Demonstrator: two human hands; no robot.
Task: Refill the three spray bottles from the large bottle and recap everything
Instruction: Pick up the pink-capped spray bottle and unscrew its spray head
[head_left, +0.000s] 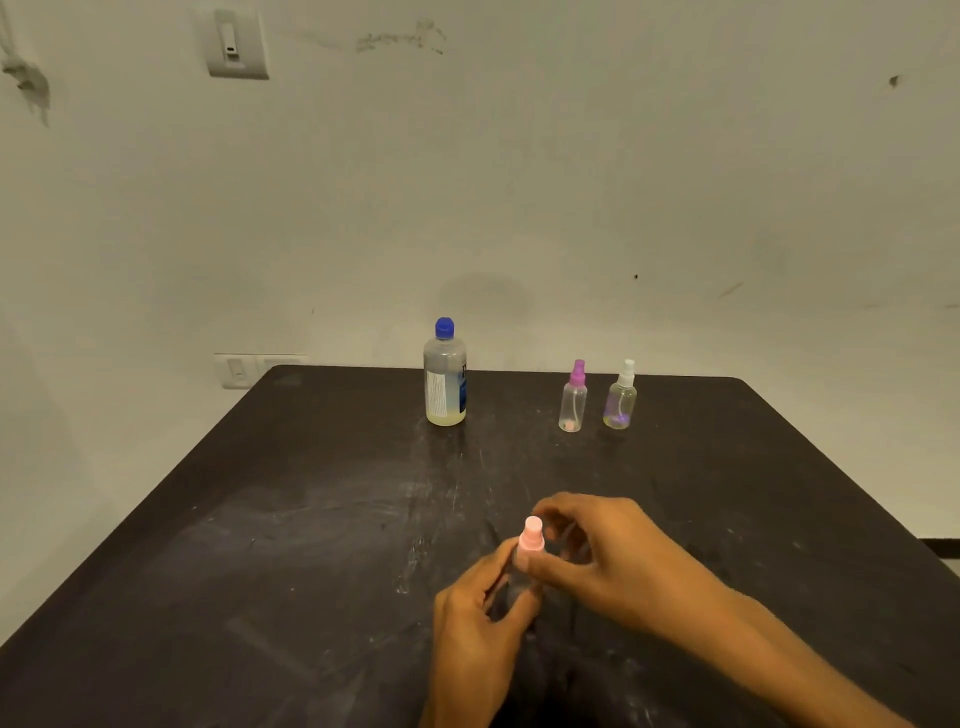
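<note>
On the scuffed matte black worktop (260, 519), your left hand (472, 623) grips a clear plastic spray bottle (519, 579), right hand (608, 556) fingers curled round its pink nozzle (532, 535), cylindrical blue-capped large bottle (444, 374) behind, label unreadable.

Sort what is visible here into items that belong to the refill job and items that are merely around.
Part of the job:
- large bottle with blue cap
- purple-topped spray bottle
- white-topped spray bottle
- pink-topped spray bottle, gripped by the left hand, with the right hand at its top

Just around:
- black table
- wall switch
- wall socket
</note>
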